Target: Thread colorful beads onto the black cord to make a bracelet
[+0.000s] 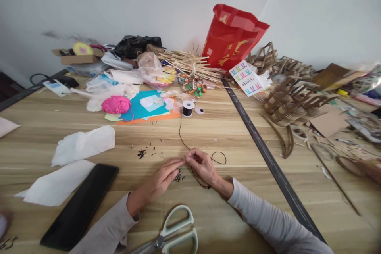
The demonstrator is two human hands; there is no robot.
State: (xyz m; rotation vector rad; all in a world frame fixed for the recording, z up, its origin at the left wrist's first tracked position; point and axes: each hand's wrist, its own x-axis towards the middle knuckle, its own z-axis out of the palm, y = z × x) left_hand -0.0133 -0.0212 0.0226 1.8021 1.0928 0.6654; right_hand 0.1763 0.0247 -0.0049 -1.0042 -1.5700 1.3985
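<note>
My right hand (203,165) is closed in a pinch on a thin black cord (180,129), which runs up to a spool (187,108). Several small coloured beads (204,186) are strung on the cord below that hand. My left hand (163,175) meets it at the fingertips, fingers pressed together; whatever they hold is too small to make out. Loose dark beads (179,177) lie beside the left thumb. Short black pieces (142,153) are scattered beyond the left hand. Scissors (175,232) with pale handles rest near the table's front edge.
Left of my hands lie a black tray-like slab (80,206) and white paper sheets (85,145). Pink yarn (116,104), blue sheets (137,105) and a red bag (233,37) stand farther back. Small woven baskets (285,105) crowd the right side, past a dark strip (268,151).
</note>
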